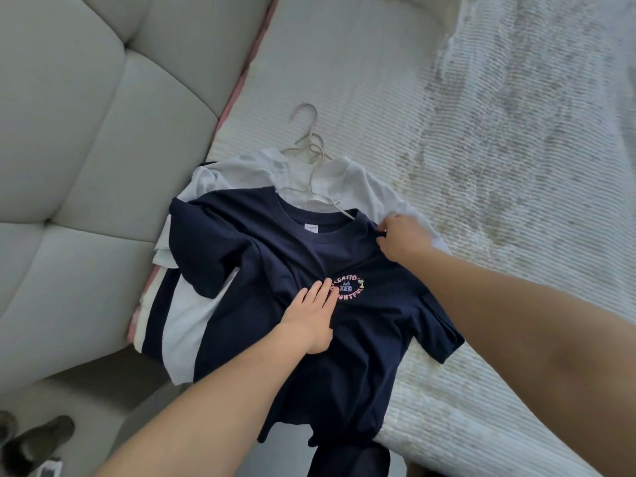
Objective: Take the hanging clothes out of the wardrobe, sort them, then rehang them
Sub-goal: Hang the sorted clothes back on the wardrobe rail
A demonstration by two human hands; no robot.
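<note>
**Navy shirt spread on the bed, both my hands on it**

I see the navy T-shirt (285,256) lying face up on top of a pile of clothes (179,315) at the edge of the bed (481,166), its hem hanging over the near side. My left hand (311,321) lies flat on the chest of the shirt, fingers straight and together, their tips just touching the left edge of the round printed logo (349,287). My right hand (402,239) is at the shirt's shoulder seam beside the collar, fingers curled and pinching the navy fabric there.

Under the navy shirt lies a white shirt (347,177), its shoulders showing past the collar. A pale hanger (306,132) rests on the white shirt, hook pointing away from me; a second hanger arm (339,210) pokes out of the navy collar, close to my right fingertips. The padded headboard (86,132) stands to the left.
</note>
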